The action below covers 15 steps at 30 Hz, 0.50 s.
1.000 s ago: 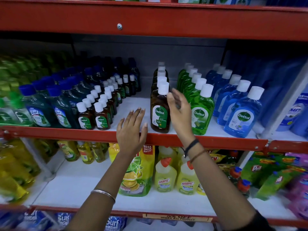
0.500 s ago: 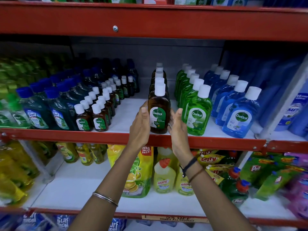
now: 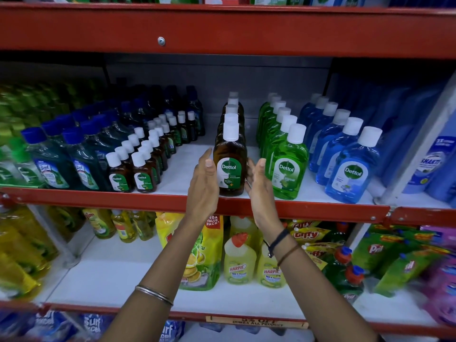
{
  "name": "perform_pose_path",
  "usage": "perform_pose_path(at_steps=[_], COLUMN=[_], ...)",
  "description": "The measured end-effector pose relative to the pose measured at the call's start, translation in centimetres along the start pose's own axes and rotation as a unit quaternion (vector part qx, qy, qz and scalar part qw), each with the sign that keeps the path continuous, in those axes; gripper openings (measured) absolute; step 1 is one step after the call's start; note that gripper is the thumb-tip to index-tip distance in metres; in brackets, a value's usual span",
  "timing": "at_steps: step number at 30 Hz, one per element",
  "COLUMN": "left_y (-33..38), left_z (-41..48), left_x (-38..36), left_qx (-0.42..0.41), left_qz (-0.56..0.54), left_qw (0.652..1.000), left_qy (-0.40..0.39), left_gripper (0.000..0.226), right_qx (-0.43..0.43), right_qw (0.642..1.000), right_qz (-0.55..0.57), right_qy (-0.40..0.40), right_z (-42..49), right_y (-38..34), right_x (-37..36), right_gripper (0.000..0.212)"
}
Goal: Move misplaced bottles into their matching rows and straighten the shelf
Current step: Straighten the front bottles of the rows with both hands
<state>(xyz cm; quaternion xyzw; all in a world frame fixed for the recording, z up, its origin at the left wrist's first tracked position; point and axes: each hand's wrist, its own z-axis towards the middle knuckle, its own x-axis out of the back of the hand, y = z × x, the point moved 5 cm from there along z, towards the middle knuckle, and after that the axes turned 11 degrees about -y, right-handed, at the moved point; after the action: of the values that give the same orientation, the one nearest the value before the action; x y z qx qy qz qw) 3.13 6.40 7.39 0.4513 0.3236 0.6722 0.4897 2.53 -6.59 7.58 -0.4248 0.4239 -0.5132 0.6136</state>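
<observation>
The front brown Dettol bottle (image 3: 230, 166) stands upright at the edge of the middle shelf (image 3: 320, 204), heading a single-file row of brown bottles. My left hand (image 3: 204, 183) lies flat along its left side, thumb touching the bottle. My right hand (image 3: 259, 186) is flat against its right side. Neither hand's fingers wrap around it. Rows of green Dettol bottles (image 3: 287, 166) and blue Dettol bottles (image 3: 351, 169) run to the right. Two rows of small brown Dettol bottles (image 3: 143, 172) stand to the left.
Dark blue-capped Lizol bottles (image 3: 51, 166) fill the shelf's left part. A bare white strip of shelf lies between the small and large brown rows. The red upper shelf beam (image 3: 222, 30) hangs above. Harpic bottles (image 3: 239, 261) and a yellow pouch (image 3: 197, 255) sit on the lower shelf.
Both hands have come in from spread, raised positions and now lie flat against the two sides of the front brown bottle. The bottle stands squarer in its row.
</observation>
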Motion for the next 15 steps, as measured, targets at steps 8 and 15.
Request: perform_pose_path(at_steps=[8, 15], left_y=[4.6, 3.3], left_z=[-3.4, 1.2], left_x=[-4.9, -11.1], left_qx=[-0.218, -0.003], left_qz=[0.019, -0.138], left_qw=[0.975, 0.982], left_qy=[0.022, -0.132], left_gripper=[0.071, 0.062], right_qx=[0.241, 0.116], right_qw=[0.947, 0.979], right_qz=[-0.060, -0.041], right_qy=[0.205, 0.162], right_z=[-5.1, -3.7], right_y=[-2.2, 0.2], right_x=[6.1, 10.8], right_gripper=[0.061, 0.074])
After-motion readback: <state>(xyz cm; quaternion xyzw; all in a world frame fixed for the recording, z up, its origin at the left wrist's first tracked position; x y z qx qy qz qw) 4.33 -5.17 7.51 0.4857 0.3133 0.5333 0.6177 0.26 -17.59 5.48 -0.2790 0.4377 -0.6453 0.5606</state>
